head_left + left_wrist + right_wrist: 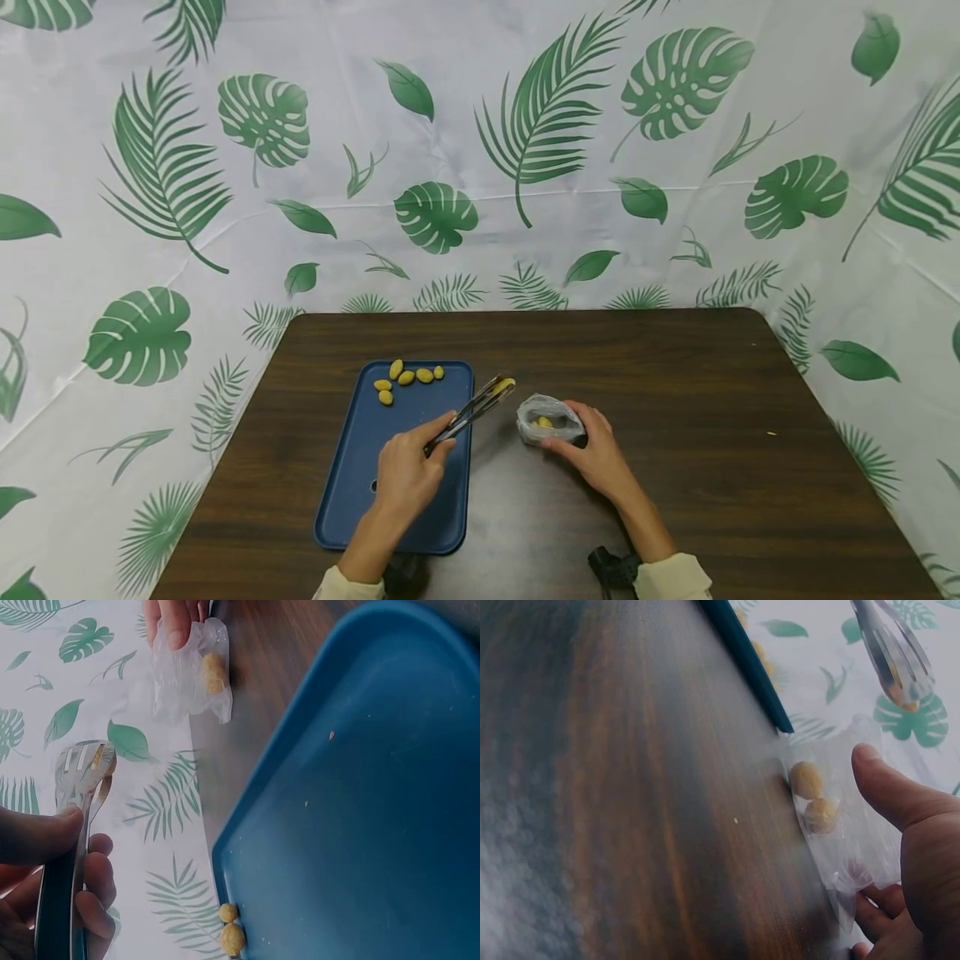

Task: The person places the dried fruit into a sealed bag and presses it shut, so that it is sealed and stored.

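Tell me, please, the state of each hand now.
Left hand: holding metal tongs, with a yellow piece between their tips.
Right hand: holding the plastic bag.

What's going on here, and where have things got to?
A person is handling yellow pieces with tongs. The left hand grips the tongs, with one piece at their tips, in the gap between the tray and the bag. The right hand holds the clear bag, its mouth open, on the table. A few pieces are already in the bag, and six pieces lie at the tray's far end.
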### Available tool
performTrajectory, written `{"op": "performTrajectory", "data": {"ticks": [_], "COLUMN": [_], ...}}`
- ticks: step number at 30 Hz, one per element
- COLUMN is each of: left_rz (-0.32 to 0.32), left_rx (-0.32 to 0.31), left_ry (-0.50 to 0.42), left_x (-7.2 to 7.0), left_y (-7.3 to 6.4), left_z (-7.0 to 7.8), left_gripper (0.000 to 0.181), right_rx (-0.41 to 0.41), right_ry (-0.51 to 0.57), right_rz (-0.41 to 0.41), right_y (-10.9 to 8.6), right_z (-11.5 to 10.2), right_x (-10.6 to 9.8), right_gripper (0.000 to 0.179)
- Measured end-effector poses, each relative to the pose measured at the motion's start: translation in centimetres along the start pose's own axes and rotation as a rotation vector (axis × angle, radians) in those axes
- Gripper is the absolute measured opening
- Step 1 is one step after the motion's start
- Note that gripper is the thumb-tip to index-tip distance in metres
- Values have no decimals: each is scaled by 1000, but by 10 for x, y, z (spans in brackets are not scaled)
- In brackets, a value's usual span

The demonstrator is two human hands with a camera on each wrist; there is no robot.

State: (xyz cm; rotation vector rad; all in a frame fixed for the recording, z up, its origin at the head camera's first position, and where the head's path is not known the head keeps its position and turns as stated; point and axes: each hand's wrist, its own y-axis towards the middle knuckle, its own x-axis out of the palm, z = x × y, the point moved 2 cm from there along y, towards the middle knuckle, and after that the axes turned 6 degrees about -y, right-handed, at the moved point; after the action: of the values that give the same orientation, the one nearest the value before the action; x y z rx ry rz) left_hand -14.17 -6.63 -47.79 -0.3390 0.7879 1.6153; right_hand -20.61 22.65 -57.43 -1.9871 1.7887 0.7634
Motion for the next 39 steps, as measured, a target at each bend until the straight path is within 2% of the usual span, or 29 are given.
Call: {"op": "performTrajectory", "data": {"ticks": [10,24,34,39], "left_rz": [-46,-59,-76,-98], "left_rx": [10,74,101,96], "left_ry": [-14,-2,-31,-30], "left_x": [6,15,21,24], "left_y": [-2,-4,-2,-2], "left_z": [3,5,11,13], "left_gripper": [40,40,38,39], "right_rx": [-11,-8,-17,-23], "right_ry": [-11,-23,-8,-10], "right_rz": [4,-10,-3,2], "right_y": [0,-2,-1,0], "right_z": [0,0,1,2], "right_x": [0,3,2,1], "right_gripper": [70,70,67,67]}}
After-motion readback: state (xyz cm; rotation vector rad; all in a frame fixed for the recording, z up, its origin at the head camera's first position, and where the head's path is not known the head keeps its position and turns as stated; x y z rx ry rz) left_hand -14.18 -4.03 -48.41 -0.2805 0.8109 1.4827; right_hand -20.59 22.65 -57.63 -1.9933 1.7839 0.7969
